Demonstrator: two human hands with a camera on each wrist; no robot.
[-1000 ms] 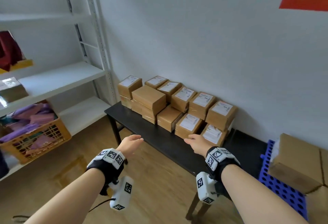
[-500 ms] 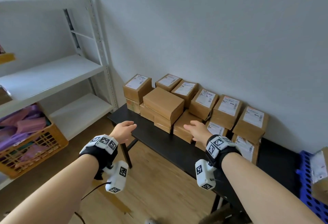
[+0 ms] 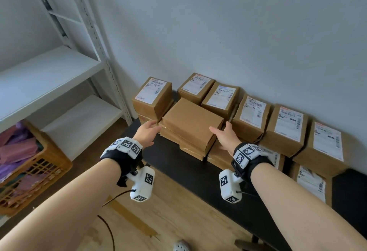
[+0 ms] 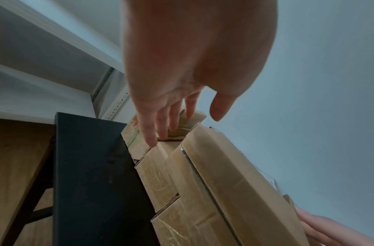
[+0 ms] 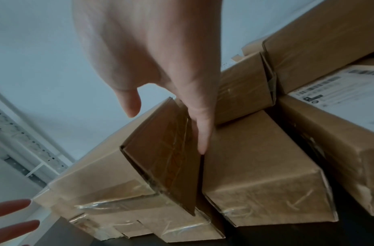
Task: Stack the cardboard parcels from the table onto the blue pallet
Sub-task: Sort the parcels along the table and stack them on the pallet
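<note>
Several cardboard parcels are stacked on the black table [image 3: 178, 165] against the wall. A plain brown parcel [image 3: 192, 120] lies on top of the front stack. My left hand [image 3: 151, 129] reaches its left end with straight fingers [image 4: 160, 129], which touch the boxes there. At the right end my right hand [image 3: 222, 133] is open, its fingers [image 5: 203, 133] slipped into the gap between the plain parcel [image 5: 160, 149] and the neighbouring box [image 5: 255, 166], thumb held apart above. Neither hand holds anything. The blue pallet is out of view.
Labelled parcels [image 3: 288, 127] run along the wall to the right, in two layers. A white metal shelf rack [image 3: 49, 75] stands at the left, with an orange basket [image 3: 33, 171] of purple items low down. Wooden floor [image 3: 178, 221] lies in front of the table.
The view has swung left and closer, and the blue pallet has left the frame. Both hands have moved forward from the table's front edge to the two ends of the plain top parcel.
</note>
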